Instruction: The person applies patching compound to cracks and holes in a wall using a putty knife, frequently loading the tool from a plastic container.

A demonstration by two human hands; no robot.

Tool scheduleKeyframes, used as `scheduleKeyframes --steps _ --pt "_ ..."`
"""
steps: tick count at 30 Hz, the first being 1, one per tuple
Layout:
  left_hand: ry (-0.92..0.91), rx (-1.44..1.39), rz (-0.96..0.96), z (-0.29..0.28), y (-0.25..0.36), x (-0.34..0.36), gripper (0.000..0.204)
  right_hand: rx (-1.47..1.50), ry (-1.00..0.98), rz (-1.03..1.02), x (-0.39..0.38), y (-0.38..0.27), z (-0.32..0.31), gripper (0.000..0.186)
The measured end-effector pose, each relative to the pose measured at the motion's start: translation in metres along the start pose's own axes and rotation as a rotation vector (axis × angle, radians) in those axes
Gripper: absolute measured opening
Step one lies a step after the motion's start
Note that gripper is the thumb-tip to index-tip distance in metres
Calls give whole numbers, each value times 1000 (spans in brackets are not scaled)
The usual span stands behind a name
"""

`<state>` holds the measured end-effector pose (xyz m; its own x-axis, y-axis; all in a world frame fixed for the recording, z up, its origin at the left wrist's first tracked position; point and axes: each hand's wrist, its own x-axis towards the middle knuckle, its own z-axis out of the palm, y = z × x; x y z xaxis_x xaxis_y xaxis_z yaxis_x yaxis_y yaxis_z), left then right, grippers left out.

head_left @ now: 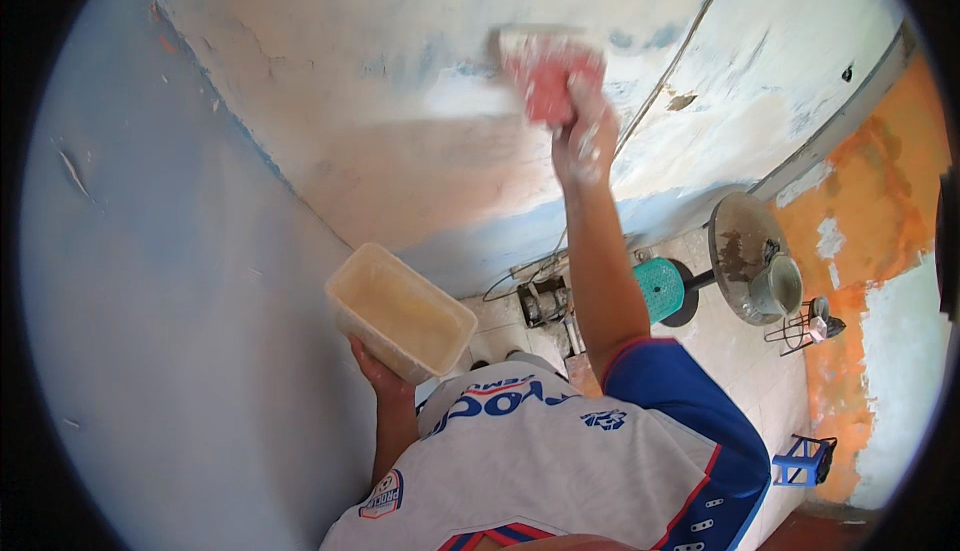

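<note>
My right hand, smeared with white, is stretched far up and closed round a red putty spreader. Its pale edge lies against the patchy wall, just right of a fresh white streak. The spreader is slightly blurred and has white stuff on its face. Low and to the left, my left hand grips a translucent rectangular plastic tub from beneath and the side. The tub is tilted, its mouth facing up, with a pale coating inside. Part of the left fingers is hidden behind it.
A smooth bluish wall meets the patchy one at a corner on my left. At right stand a round table with a bucket, a green stool and a blue stool. A small machine with cables sits by the wall base.
</note>
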<state>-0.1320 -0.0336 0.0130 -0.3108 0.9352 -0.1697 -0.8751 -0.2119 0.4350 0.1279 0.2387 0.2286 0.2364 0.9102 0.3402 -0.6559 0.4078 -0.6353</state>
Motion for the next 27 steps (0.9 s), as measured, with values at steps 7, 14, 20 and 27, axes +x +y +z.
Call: scheduleKeyframes --steps 7,14,20,27 --pt "26 114 66 11 -1 3 69 -190 185 117 -2 66 -49 17" --pt "-35 -3 7 15 -1 0 72 -84 89 81 -23 23 -51 23" --pt "-11 21 -2 12 1 2 70 -76 115 -25 50 -16 -18 20" --pt "-18 21 10 12 -5 6 69 -153 290 337 -46 79 -114 26"
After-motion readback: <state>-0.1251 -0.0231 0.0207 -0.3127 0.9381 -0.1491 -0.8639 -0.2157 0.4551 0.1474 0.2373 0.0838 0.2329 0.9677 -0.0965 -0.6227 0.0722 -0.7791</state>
